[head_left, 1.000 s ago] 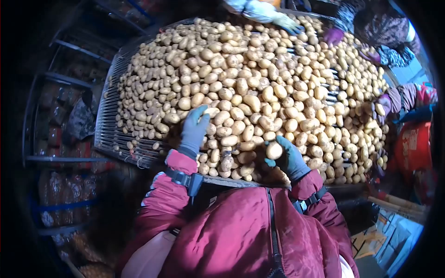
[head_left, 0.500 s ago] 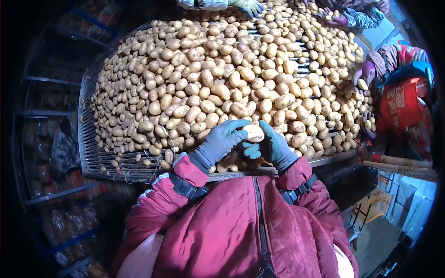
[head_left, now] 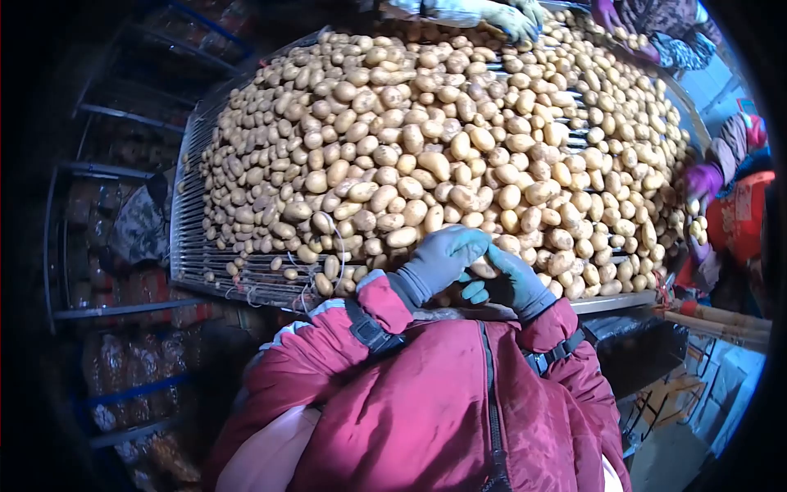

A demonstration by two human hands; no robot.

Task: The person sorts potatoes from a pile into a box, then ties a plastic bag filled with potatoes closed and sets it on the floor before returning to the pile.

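A potato (head_left: 485, 267) sits between my two gloved hands at the near edge of the potato heap, partly covered by fingers. My left hand (head_left: 443, 259), in a grey-and-teal glove, is closed with its fingers over the potato's left and upper side. From the right, my right hand (head_left: 518, 283) in a matching glove curls its fingers around the same potato. Just beyond both hands lies the broad heap of pale yellow potatoes (head_left: 434, 164), some with brown patches.
The heap rests on a slatted metal sorting table (head_left: 187, 238), its bars bare along the left side. A loose white string (head_left: 341, 246) lies at front left. Gloved co-workers' hands reach in at the far side (head_left: 518, 23) and right (head_left: 703, 180). A red container (head_left: 738, 217) stands at right.
The view has shifted, so the heap appears further right. My hands have drawn closer together around the potato, which shows less than before. The far co-worker's hand has moved over the heap.
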